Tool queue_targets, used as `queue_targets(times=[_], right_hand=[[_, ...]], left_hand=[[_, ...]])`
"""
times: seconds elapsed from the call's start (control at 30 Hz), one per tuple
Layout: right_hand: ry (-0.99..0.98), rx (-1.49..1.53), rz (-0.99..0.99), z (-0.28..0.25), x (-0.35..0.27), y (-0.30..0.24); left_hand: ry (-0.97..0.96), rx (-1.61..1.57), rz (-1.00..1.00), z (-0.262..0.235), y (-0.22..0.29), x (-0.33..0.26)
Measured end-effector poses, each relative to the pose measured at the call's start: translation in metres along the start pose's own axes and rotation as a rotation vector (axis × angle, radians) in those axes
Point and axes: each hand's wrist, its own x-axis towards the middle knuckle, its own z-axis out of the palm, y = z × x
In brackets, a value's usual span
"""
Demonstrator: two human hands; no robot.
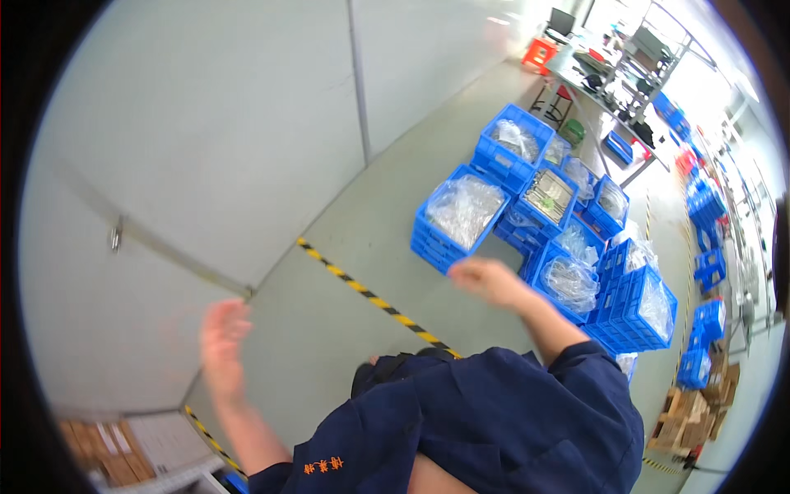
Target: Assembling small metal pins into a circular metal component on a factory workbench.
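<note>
My left hand (224,342) is raised at the left, in front of a grey-white wall panel (206,107). It is smeared by motion, but its fingers look stretched upward, with nothing seen in them. My right hand (492,282) hangs over the floor beside the lower corner of a blue plastic crate (432,244). Whether it touches the crate cannot be made out. The fingers of that hand point left and blur together, so their pose is unclear; no held thing shows. Clear plastic bagging (465,210) lies in the crate.
Stacked blue crates (629,309) with bagged parts stand at my right. Yellow-black tape (370,295) crosses the grey floor. A cluttered workbench (605,107) and a red stool (539,53) are farther off. Cardboard boxes (103,453) sit lower left; wooden pallets (679,416) stand lower right.
</note>
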Motion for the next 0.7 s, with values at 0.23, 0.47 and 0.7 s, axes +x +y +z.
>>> queue_targets(times=[0.23, 0.47, 0.7], right_hand=[[-0.474, 0.479, 0.028, 0.005, 0.156, 0.015], [-0.455, 0.628, 0.134, -0.091, 0.329, 0.055], [-0.348, 0.679, 0.165, -0.177, 0.463, 0.126]], left_hand=[[-0.629, 0.346, -0.199, 0.092, -0.104, 0.293], [-0.590, 0.762, -0.314, 0.073, -0.262, 0.478], [-0.696, 0.971, -0.701, -0.058, -0.455, 0.546]])
